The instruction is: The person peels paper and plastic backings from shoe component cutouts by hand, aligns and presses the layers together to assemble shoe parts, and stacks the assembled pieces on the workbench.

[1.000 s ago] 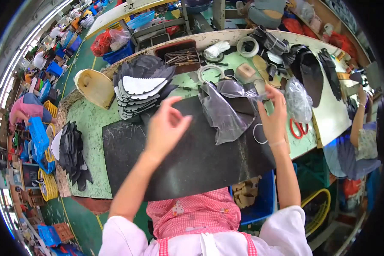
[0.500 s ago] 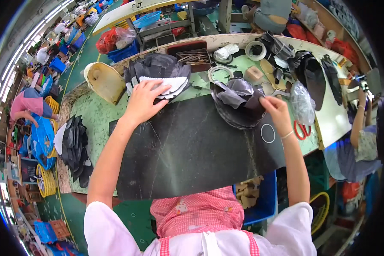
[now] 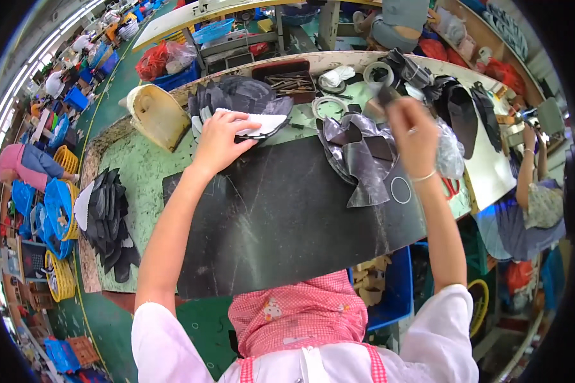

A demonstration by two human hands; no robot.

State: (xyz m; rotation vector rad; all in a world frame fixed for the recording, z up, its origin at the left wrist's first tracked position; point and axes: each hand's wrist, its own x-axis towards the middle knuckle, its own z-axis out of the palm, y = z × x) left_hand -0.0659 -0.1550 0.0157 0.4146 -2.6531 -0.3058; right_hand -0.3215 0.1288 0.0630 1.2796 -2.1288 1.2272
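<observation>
My left hand (image 3: 222, 142) is at the near edge of a stack of black cut pieces (image 3: 252, 96). Its fingers and thumb close around a white piece with a zigzag edge (image 3: 265, 123) on the near side of that stack. My right hand (image 3: 415, 137) is raised over the right of the table and smeared by motion. A small dark piece (image 3: 386, 96) shows at its fingertips, too blurred to name. Below it lies a loose heap of shiny black pieces (image 3: 364, 156), one flap hanging onto the black work mat (image 3: 287, 217).
Further black pieces (image 3: 112, 217) lie at the table's left. A cream curved form (image 3: 160, 115), a tool tray (image 3: 287, 84), tape rolls (image 3: 329, 107), a plastic bag (image 3: 450, 150) and red-handled scissors (image 3: 450, 188) surround the mat. Another person's arm (image 3: 525, 159) is at the far right.
My right hand has lifted away from the black heap, with a dark piece at its fingertips. One flap of the heap now drops toward me. My left hand stays at its stack.
</observation>
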